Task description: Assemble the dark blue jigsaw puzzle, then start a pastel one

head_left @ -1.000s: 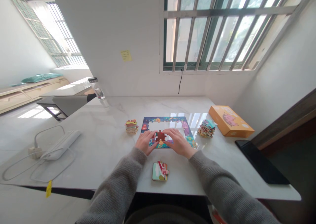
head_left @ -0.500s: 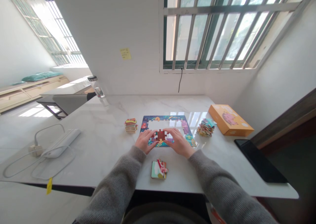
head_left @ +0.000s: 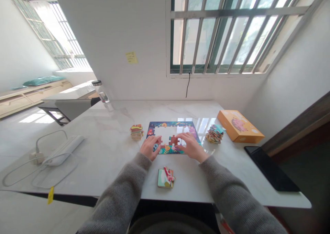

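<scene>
A colourful jigsaw border [head_left: 170, 123] lies on the white table, with a bare middle. My right hand [head_left: 192, 146] is over its right and lower part, thumb and fingers closed about a dark reddish-brown puzzle piece [head_left: 173, 140] at the lower inner edge. Whether the piece lies flat or is slightly lifted, I cannot tell. At the border's lower left rests my left hand [head_left: 151, 147], thumb and fingers apart, with printed border showing between them. Nearer me is a small stack of puzzle pieces [head_left: 165, 177], a pink and red one on top.
Stacks of pieces stand left [head_left: 136, 132] and right [head_left: 215, 134] of the border. An orange box [head_left: 240, 126] and a black tablet-like slab [head_left: 270, 168] lie at right. A white power strip [head_left: 64, 150] with cables is at left, a clear bottle [head_left: 101, 91] behind.
The brown piece has shifted right, now by my right hand alone. My left hand has drawn away from it to the left, and its fingers have come off the piece.
</scene>
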`<state>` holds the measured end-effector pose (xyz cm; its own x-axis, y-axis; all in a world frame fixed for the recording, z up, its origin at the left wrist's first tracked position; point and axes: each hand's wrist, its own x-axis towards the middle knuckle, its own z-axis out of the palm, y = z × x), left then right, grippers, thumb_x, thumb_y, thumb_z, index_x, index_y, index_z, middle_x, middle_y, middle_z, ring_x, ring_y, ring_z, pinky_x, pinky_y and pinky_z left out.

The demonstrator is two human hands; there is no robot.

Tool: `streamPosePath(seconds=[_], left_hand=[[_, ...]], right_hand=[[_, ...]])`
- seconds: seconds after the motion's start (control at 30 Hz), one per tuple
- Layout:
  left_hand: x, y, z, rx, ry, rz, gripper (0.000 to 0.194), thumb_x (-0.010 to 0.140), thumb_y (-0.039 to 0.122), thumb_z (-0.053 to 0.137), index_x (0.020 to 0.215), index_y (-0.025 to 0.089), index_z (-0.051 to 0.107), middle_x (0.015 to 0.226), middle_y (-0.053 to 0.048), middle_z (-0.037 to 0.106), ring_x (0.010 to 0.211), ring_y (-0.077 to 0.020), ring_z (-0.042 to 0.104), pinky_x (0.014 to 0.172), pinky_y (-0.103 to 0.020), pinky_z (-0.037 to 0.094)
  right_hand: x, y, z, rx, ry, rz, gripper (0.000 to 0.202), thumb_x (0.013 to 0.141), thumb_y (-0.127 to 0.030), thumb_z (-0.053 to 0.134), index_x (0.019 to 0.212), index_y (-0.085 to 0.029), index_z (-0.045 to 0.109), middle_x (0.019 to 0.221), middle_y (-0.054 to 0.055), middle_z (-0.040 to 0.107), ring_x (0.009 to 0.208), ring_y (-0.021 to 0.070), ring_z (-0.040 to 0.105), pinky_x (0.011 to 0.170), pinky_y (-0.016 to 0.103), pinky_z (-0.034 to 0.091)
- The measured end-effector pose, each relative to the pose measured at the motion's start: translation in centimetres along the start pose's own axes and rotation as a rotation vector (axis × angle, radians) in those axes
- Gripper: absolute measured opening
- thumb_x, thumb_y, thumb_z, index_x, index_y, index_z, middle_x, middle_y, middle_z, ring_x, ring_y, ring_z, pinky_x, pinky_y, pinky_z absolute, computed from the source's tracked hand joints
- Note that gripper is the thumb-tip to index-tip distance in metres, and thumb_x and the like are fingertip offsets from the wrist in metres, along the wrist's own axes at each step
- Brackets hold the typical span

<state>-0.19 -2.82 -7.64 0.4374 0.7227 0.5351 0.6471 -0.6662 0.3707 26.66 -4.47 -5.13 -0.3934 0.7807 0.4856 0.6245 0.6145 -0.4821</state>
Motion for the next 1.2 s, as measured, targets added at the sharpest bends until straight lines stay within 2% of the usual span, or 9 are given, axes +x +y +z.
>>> streamPosePath(seconds=[0.1,0.23,0.3,0.47,0.67,0.83,0.97,1.2], left_hand=[[0.0,-0.7,0.0,0.010,-0.014,-0.036,0.026,0.093,0.023,0.051,0.113,0.018,0.067,0.101,-0.008,0.067,0.097,-0.0239,0.061,0.091,-0.038,0.050],[0.0,-2.0,-0.2,0.035,0.054,-0.184,0.029,0.090,0.013,0.045,0.106,0.015,0.069,0.100,-0.010,0.069,0.097,-0.0245,0.062,0.092,-0.040,0.052],[-0.1,-2.6,-0.3,0.034,0.037,-0.214,0.032,0.087,0.009,0.044,0.104,0.015,0.070,0.098,-0.009,0.070,0.096,-0.0239,0.063,0.092,-0.039,0.053],[-0.2,-2.7,-0.3,0.068,-0.098,-0.189,0.031,0.084,0.007,0.047,0.092,0.018,0.075,0.100,-0.007,0.071,0.097,-0.0236,0.060,0.094,-0.039,0.052],[-0.2,-2.7,-0.1,0.084,-0.122,-0.189,0.032,0.085,0.008,0.047,0.095,0.018,0.076,0.102,-0.007,0.070,0.098,-0.0239,0.059,0.097,-0.040,0.050],[-0.2,-2.5,-0.1,0.099,-0.120,-0.197,0.031,0.087,0.008,0.047,0.095,0.018,0.076,0.100,-0.007,0.070,0.098,-0.0242,0.058,0.095,-0.039,0.050],[-0.2,-2.1,-0.2,0.113,-0.122,-0.187,0.031,0.088,0.009,0.048,0.097,0.018,0.076,0.101,-0.008,0.069,0.098,-0.0247,0.057,0.096,-0.040,0.050],[-0.2,-2.0,-0.3,0.137,-0.126,-0.200,0.030,0.089,0.012,0.048,0.098,0.020,0.075,0.101,-0.007,0.069,0.098,-0.0245,0.056,0.096,-0.041,0.049]], right_hand=[[-0.2,1.6,-1.8,0.036,-0.023,0.037,0.025,0.085,-0.017,0.071,0.109,-0.022,0.063,0.104,0.006,0.069,0.092,0.0216,0.061,0.087,0.037,0.048],[-0.5,2.5,-2.8,0.068,0.021,0.039,0.017,0.088,-0.017,0.066,0.103,-0.023,0.066,0.100,0.005,0.069,0.098,0.0220,0.062,0.090,0.036,0.048],[-0.3,2.2,-2.0,0.078,0.017,0.023,0.018,0.089,-0.016,0.065,0.104,-0.024,0.067,0.105,0.005,0.069,0.102,0.0222,0.062,0.094,0.038,0.047],[1.3,0.8,1.6,0.014,-0.066,-0.009,0.019,0.090,-0.017,0.067,0.107,-0.025,0.069,0.115,0.005,0.067,0.109,0.0228,0.060,0.098,0.040,0.043],[3.3,0.8,4.1,-0.041,-0.134,0.003,0.017,0.091,-0.020,0.068,0.105,-0.029,0.074,0.116,0.005,0.067,0.109,0.0217,0.062,0.098,0.039,0.040],[3.7,1.0,4.5,-0.065,-0.202,-0.010,0.017,0.092,-0.024,0.070,0.106,-0.032,0.075,0.111,0.004,0.068,0.106,0.0216,0.059,0.098,0.038,0.040],[3.7,0.4,4.2,-0.122,-0.237,-0.011,0.019,0.093,-0.024,0.068,0.109,-0.033,0.075,0.113,0.005,0.068,0.105,0.0222,0.058,0.097,0.038,0.039],[3.4,-0.1,3.5,-0.196,-0.254,-0.099,0.022,0.098,-0.025,0.060,0.114,-0.032,0.073,0.114,0.006,0.070,0.105,0.0230,0.057,0.096,0.038,0.037]])
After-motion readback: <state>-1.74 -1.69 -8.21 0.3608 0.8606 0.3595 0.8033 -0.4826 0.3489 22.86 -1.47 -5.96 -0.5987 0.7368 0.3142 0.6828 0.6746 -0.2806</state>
